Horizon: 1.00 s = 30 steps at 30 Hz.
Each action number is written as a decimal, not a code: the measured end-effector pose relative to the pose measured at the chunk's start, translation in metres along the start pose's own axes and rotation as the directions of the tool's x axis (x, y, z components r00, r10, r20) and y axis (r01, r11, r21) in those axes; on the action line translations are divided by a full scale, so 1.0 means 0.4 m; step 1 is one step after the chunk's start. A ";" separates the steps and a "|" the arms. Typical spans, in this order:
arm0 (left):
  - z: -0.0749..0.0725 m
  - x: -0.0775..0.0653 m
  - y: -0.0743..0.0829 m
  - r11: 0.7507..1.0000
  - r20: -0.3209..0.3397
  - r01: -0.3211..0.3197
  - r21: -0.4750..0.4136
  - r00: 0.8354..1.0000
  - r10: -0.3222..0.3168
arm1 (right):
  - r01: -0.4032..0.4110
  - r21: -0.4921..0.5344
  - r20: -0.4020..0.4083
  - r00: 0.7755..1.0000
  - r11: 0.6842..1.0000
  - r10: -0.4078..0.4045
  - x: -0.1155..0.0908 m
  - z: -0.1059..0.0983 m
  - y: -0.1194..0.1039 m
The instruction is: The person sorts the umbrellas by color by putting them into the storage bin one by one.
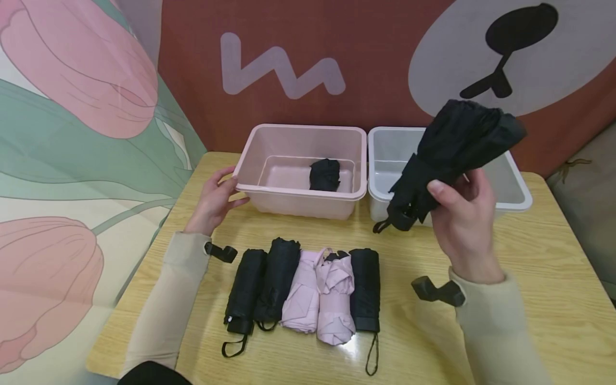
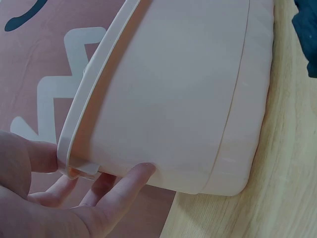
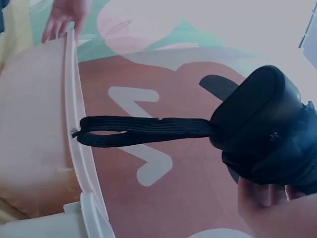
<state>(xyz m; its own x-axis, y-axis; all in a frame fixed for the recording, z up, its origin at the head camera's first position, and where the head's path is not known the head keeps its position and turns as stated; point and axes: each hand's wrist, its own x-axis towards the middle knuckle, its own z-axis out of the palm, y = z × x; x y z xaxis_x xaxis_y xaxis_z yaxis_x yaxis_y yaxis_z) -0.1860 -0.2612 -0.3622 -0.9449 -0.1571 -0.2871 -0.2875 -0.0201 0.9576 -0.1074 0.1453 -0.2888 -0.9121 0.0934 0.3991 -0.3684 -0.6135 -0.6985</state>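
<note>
My right hand (image 1: 464,224) grips a black folding umbrella (image 1: 452,155) and holds it up at a tilt, partly over the white bin (image 1: 522,192). Its handle (image 3: 257,109) and wrist strap (image 3: 148,130) point away from that hand in the right wrist view. My left hand (image 1: 214,200) holds the left corner of the pink bin (image 1: 303,206), fingers at the rim and against the outer wall (image 2: 168,99). Inside the pink bin lies a black folded bundle (image 1: 324,175), toward its right side.
Along the front of the wooden table (image 1: 409,342) lies a row of folded umbrellas: black ones (image 1: 245,291) at the left, two pink ones (image 1: 300,294) in the middle and a black one (image 1: 366,289) at the right. Behind the bins stands a patterned wall (image 1: 375,64).
</note>
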 end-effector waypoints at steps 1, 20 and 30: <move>0.000 0.000 0.000 1.000 0.001 0.000 0.001 1.000 0.000 | -0.006 0.019 -0.001 1.000 1.000 0.006 0.008 -0.001 0.002; 0.000 0.001 0.006 1.000 0.005 -0.003 -0.014 1.000 0.003 | -0.115 0.245 -0.084 0.987 0.963 0.139 0.105 0.025 0.104; 0.001 0.002 0.003 1.000 -0.012 0.008 -0.006 1.000 -0.008 | -0.184 0.136 -0.156 0.966 0.973 0.205 0.145 0.047 0.161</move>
<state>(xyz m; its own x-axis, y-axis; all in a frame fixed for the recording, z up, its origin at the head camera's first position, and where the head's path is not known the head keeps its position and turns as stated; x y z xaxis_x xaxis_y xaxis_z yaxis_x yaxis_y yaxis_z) -0.1871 -0.2608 -0.3614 -0.9407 -0.1685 -0.2944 -0.2942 -0.0269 0.9554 -0.1805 0.0964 -0.2995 -0.9849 0.0872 0.1497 -0.1660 -0.7214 -0.6723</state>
